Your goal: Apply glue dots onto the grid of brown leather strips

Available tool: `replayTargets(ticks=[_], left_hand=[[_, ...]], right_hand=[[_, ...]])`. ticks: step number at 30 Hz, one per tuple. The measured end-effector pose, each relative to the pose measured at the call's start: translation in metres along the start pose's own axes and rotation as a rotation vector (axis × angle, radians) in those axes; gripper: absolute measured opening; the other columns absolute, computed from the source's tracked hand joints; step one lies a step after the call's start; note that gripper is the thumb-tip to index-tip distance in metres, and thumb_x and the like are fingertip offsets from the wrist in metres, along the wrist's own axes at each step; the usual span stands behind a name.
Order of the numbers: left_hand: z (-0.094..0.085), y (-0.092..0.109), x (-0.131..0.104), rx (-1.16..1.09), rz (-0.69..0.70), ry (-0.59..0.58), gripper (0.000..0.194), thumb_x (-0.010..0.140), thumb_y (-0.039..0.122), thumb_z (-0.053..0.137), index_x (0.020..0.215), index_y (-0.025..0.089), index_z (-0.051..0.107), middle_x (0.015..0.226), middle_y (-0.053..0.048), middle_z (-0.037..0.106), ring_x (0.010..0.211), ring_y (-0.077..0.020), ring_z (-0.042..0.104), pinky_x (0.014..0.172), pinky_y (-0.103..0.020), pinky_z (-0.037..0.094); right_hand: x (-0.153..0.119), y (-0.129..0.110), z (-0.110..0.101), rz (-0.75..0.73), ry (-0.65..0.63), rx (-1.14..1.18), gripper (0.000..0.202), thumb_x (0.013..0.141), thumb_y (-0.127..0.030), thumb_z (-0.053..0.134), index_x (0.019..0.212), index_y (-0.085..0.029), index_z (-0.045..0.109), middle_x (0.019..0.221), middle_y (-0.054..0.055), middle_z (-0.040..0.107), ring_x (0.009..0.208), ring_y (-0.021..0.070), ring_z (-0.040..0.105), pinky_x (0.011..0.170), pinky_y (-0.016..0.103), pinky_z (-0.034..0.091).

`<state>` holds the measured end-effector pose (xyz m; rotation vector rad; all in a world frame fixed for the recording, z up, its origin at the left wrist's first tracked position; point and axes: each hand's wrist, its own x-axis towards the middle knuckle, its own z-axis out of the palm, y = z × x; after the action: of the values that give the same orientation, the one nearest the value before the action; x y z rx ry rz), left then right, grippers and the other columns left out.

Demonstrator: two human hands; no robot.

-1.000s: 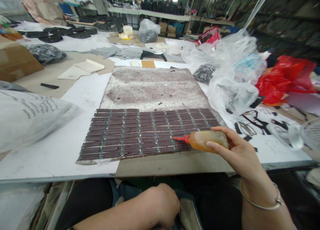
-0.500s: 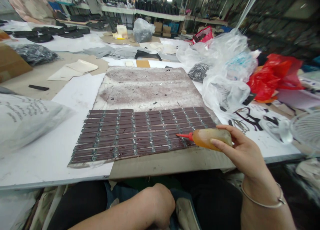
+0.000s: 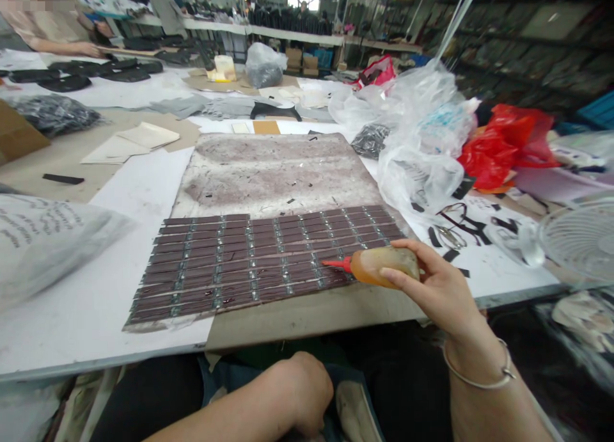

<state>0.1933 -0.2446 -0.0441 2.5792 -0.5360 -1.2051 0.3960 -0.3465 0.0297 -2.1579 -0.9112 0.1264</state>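
Note:
My right hand (image 3: 434, 282) is closed round a squeeze bottle (image 3: 384, 267) of amber liquid, tilted on its side with its red nozzle pointing left. The nozzle tip is over the rows of dark brown strips (image 3: 230, 253); whether it touches them I cannot tell. Small shiny metal-like pieces cross the strips in columns, and a few wet-looking spots lie near the lower left. The strips rest on a stained board (image 3: 268, 173). Below the table edge, my left hand (image 3: 311, 391) lies in my lap, bent at the wrist, its fingers hidden.
Clear plastic bags (image 3: 417, 167) and a red bag (image 3: 508, 144) crowd the right side, near a white fan (image 3: 580, 237). A printed plastic bag (image 3: 52, 244) lies at left. Black pieces (image 3: 122, 71) lie farther back, where a person (image 3: 57, 29) stands.
My right hand has moved the bottle left along the strips, so the nozzle tip is farther left. The view has shifted slightly; my left hand stays in the lap.

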Motion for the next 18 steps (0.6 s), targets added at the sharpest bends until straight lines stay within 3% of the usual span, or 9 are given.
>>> replayTargets(ticks=[11, 18], left_hand=[[-0.004, -0.001, -0.003, -0.008, 0.0, -0.06, 0.037, 0.074, 0.042, 0.059, 0.091, 0.012, 0.071, 0.086, -0.015, 0.072, 0.081, -0.0323, 0.068, 0.064, -0.041, 0.055], [-0.004, -0.001, 0.001, 0.017, 0.012, -0.093, 0.039, 0.077, 0.044, 0.056, 0.092, 0.012, 0.071, 0.089, -0.016, 0.072, 0.083, -0.0333, 0.068, 0.066, -0.042, 0.056]], right_hand=[[-0.007, 0.008, -0.016, 0.13, 0.08, -0.049, 0.052, 0.068, -0.053, 0.07, 0.11, -0.025, 0.061, 0.097, 0.004, 0.068, 0.084, 0.0223, 0.064, 0.078, 0.035, 0.05], [-0.008, 0.015, -0.021, 0.133, 0.139, -0.068, 0.051, 0.068, -0.053, 0.069, 0.11, -0.025, 0.061, 0.099, 0.004, 0.067, 0.086, 0.0225, 0.063, 0.082, 0.036, 0.048]])
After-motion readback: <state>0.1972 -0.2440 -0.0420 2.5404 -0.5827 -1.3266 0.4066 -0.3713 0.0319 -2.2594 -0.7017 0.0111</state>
